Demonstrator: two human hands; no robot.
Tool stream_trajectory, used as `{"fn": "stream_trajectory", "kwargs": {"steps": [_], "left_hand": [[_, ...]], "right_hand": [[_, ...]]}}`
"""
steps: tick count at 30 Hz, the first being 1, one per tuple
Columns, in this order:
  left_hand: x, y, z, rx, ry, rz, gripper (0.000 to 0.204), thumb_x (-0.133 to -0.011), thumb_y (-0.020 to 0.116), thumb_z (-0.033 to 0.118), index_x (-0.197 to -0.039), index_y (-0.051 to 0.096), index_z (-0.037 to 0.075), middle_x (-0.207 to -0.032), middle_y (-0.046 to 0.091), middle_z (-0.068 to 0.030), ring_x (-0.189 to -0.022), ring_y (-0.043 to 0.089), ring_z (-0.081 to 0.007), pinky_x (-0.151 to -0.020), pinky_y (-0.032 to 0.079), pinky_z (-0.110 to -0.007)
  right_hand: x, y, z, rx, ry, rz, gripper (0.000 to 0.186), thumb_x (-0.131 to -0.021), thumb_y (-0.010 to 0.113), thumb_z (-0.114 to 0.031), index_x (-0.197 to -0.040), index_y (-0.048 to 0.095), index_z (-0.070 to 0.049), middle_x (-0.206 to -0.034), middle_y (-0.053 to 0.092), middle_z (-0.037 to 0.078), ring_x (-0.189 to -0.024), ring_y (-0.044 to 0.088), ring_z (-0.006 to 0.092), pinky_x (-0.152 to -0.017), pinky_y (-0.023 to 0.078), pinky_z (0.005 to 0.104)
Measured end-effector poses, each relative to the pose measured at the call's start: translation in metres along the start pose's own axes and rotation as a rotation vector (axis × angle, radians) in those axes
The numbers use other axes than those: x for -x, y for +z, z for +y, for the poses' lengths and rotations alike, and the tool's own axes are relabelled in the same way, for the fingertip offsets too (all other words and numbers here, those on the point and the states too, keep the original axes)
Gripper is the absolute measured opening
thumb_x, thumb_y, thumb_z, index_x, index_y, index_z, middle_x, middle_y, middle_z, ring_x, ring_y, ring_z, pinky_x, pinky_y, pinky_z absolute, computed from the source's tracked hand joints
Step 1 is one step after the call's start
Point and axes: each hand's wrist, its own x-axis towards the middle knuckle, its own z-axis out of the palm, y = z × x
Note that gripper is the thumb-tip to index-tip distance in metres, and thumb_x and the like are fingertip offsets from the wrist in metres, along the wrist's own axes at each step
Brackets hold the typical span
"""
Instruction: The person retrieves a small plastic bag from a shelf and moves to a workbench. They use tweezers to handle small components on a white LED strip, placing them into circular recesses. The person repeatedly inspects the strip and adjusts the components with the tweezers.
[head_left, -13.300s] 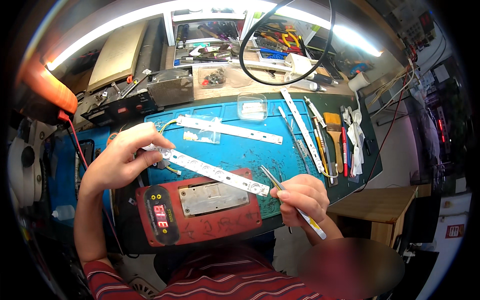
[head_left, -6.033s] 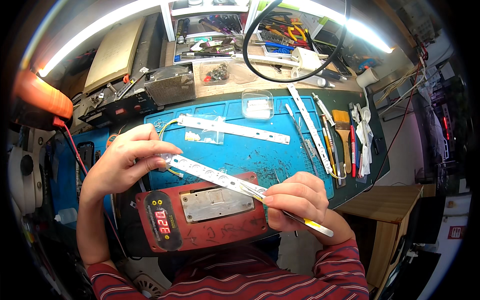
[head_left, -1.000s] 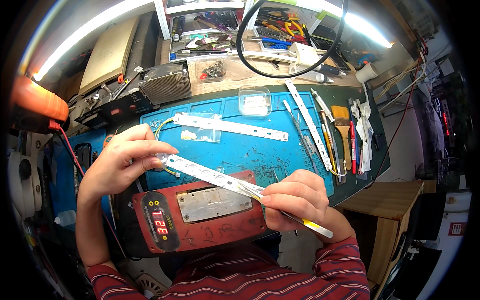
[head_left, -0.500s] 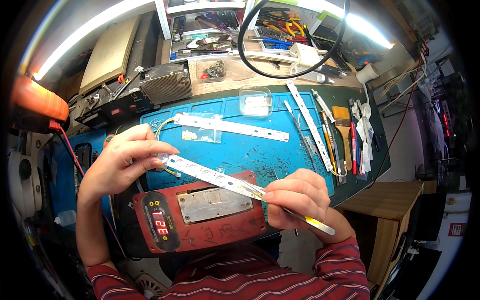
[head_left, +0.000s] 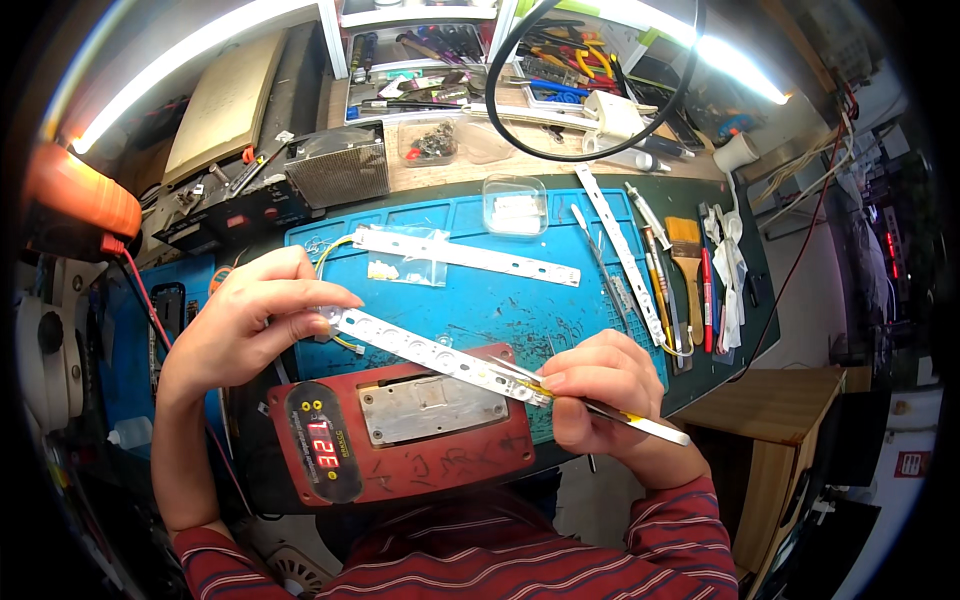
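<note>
Between thumb and fingers, my left hand (head_left: 250,315) grips the left end of a white LED strip (head_left: 415,348) with round lenses. The strip slants down to the right above a red heating plate station (head_left: 440,470). My right hand (head_left: 610,395) pinches a pair of tweezers (head_left: 662,430), whose tips lie along the strip's right end. Whether my right fingers also touch the strip, I cannot tell. Below it is the station's bare metal plate (head_left: 425,408), beside a lit red digital display (head_left: 325,447).
On the blue mat (head_left: 450,310) lie another white strip (head_left: 470,255), a small plastic bag (head_left: 410,272) and a clear box (head_left: 514,205). To the right are a third strip (head_left: 620,250) and a brush (head_left: 685,250). A black cable loop (head_left: 490,85) hangs overhead.
My right hand has shifted slightly, and the tweezers' rear end has moved right and a little up. The strip's right end shows more. My left hand keeps its grip.
</note>
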Motion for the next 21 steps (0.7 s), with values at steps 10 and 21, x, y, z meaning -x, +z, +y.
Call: {"fn": "stream_trajectory", "kwargs": {"steps": [10,21], "left_hand": [[0.0007,-0.0004,0.0019,0.007,-0.008,0.006,0.03,-0.086,0.076,0.005,-0.115,0.077,0.01,-0.084,0.055,-0.004,-0.081,0.056,-0.0195,-0.073,0.045,-0.033],[-0.0002,0.0001,0.0011,0.039,-0.01,0.003,0.03,-0.087,0.076,0.004,-0.117,0.076,0.009,-0.086,0.053,-0.0039,-0.083,0.054,-0.0195,-0.074,0.044,-0.033]], "right_hand": [[-0.0002,0.0016,-0.0009,0.015,-0.011,-0.008,0.026,-0.072,0.077,0.0,-0.096,0.07,-0.007,-0.08,0.073,0.005,-0.061,0.066,0.018,-0.056,0.052,0.0273],[-0.0011,0.0012,0.0019,0.0,-0.033,-0.031,0.028,-0.069,0.078,0.0,-0.096,0.07,-0.006,-0.081,0.072,0.005,-0.061,0.065,0.0184,-0.054,0.052,0.0274]]}}
